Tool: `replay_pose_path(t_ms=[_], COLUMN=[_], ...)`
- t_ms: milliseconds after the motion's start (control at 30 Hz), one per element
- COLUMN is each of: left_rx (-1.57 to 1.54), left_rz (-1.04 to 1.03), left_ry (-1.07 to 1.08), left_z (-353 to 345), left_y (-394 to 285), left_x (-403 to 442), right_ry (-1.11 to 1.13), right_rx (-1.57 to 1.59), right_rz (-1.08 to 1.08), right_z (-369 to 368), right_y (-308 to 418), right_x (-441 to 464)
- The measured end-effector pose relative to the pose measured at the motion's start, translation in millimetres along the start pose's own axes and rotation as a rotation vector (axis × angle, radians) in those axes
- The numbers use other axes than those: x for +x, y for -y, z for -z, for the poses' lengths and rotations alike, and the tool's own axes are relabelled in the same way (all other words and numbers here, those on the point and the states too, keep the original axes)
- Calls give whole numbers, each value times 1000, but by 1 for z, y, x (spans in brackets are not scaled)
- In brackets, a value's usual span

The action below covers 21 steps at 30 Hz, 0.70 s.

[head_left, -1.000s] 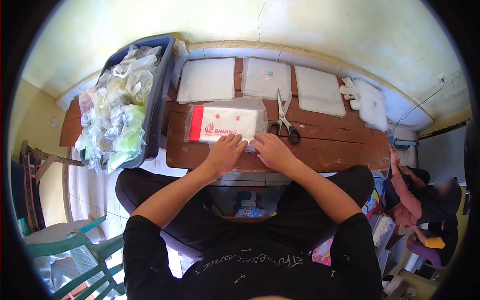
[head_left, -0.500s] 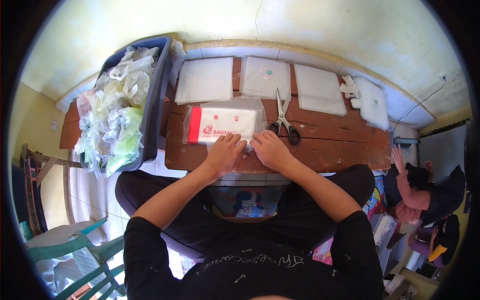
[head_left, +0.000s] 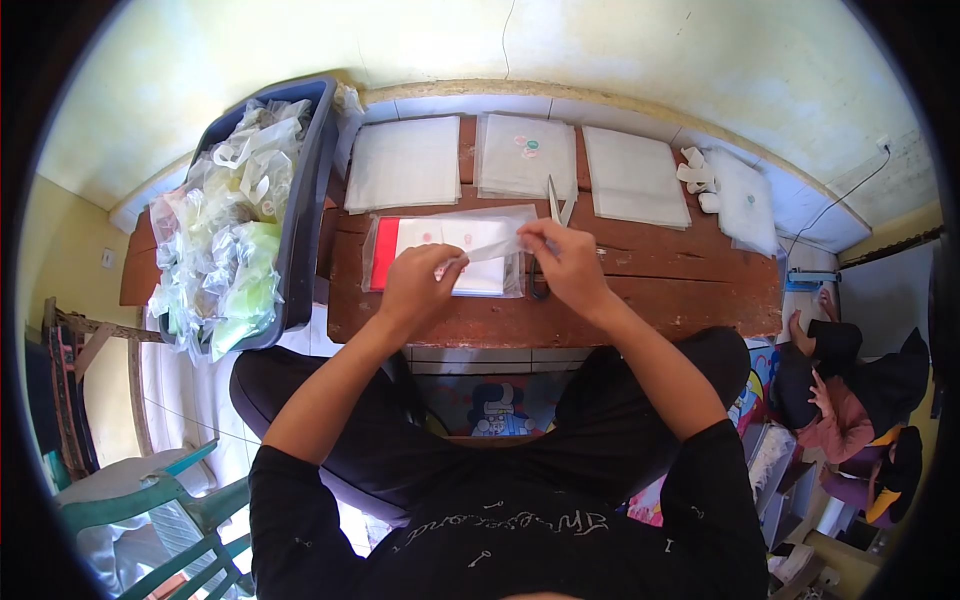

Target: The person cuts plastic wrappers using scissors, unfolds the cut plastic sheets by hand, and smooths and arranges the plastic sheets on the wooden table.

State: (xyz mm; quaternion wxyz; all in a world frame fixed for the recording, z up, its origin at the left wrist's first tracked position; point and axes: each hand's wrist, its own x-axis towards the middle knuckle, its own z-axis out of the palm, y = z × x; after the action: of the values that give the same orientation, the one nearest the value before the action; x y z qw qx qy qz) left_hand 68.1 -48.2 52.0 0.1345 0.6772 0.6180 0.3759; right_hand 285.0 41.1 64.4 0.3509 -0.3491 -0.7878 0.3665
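A piece of clear plastic film [head_left: 493, 245] is stretched between my two hands, pinched at its left end by my left hand [head_left: 420, 282] and at its right end by my right hand [head_left: 568, 262]. Just below and behind it lies a flat red-and-white printed pack [head_left: 384, 255] in a clear sleeve, its lettering mostly covered by my left hand. Scissors [head_left: 552, 200] rest on the wooden table [head_left: 660, 295] with blades pointing away; my right hand hides most of their handles.
A dark bin [head_left: 312, 190] heaped with plastic bags [head_left: 235, 225] stands at the left. Stacks of clear bags [head_left: 405, 165] line the table's far side, with white rolled pieces [head_left: 697, 172] near the right end. Other people [head_left: 850, 400] sit at the right.
Both hands have risen off the front edge of the pack and moved apart, with the film now drawn between them. My right hand has shifted over the scissor handles.
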Motion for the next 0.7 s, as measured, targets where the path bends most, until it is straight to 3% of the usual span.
replay_pose_path(t_ms=[133, 200, 267, 333, 400, 500, 633, 700], left_rx=[-258, -410, -668, -735, -800, -894, -941, -1106], left_rz=[186, 278, 383, 414, 444, 473, 396, 498], left_ry=[-30, -55, -114, -109, -103, -138, -183, -95], left_z=[17, 13, 14, 18, 21, 25, 36, 44], left_y=[-4, 7, 1, 0, 0, 0, -3, -15], left_x=[10, 11, 13, 16, 18, 21, 30, 35], right_ry=[-67, -114, -124, -133, -2, 55, -43, -116], right_rx=[257, 576, 636, 696, 678, 674, 869, 907], right_rz=[-118, -201, -261, -320, -357, -310, -291, -276], right_z=[17, 25, 32, 34, 34, 35, 48, 56], right_y=[-6, -10, 1, 8, 12, 2, 18, 23], right_x=[11, 15, 17, 16, 14, 14, 22, 25])
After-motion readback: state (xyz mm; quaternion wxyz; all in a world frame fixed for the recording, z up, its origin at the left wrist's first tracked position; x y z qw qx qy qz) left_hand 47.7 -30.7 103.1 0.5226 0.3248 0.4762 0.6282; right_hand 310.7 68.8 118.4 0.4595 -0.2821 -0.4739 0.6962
